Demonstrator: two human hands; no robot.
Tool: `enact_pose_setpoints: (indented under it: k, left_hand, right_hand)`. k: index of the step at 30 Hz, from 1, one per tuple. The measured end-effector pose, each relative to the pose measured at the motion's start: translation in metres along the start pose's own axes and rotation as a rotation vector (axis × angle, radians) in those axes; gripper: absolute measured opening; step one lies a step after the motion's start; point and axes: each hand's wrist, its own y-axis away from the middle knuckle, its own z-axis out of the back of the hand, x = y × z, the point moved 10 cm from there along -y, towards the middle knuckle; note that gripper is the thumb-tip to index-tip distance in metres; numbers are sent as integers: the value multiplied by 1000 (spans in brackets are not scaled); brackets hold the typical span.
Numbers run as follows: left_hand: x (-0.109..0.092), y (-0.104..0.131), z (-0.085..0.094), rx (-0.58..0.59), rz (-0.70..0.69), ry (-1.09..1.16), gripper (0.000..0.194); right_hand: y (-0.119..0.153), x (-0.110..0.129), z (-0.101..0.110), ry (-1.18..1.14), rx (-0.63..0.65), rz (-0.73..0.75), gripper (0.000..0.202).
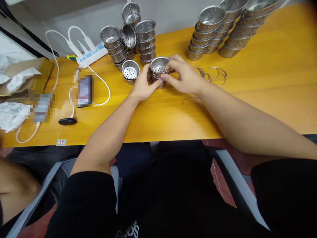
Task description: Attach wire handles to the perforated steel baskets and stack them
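Two perforated metal cups [159, 69], one nested on the other, stand on the table between my hands. My left hand [143, 85] curves round their left side, its thumb across the front of the lower cup. From the right, my right hand [182, 74] grips the upper cup by its rim, with the thumb near the front where the two cups meet. Just left of my left hand sits another small pair of nested cups [130, 70]. Thin metal rings [218, 74] lie right of my right hand, and a thin curved wire [187, 98] lies below it.
Tall cup stacks [146, 38] rise behind my hands, one cup [128, 35] tipped sideways among them. More stacks [235, 36] stand at the back right. A power strip [92, 54] with white cables, phones [85, 91] and a black oval object [67, 121] occupy the left. Another person's leg [17, 181] shows lower left.
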Motion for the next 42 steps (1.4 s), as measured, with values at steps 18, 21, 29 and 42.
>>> enact_pose_setpoints:
  k: [18,21,29,42]
  left_hand:
    - [-13,2,18,-33,-39,-277,103]
    - [-68,-2,50,-55,-106,-409,97]
    - [-52,0,102,-16,52,-426,117]
    - [-44,4,115,-101,153,-634,83]
  right_hand:
    - [5,-20,8,83,-92,-50,66]
    - [6,-33,16,121,-124,-87,63]
    - [10,-46,15,122,-96,-58,79]
    - [16,-46,21,-24,-126,-367,102]
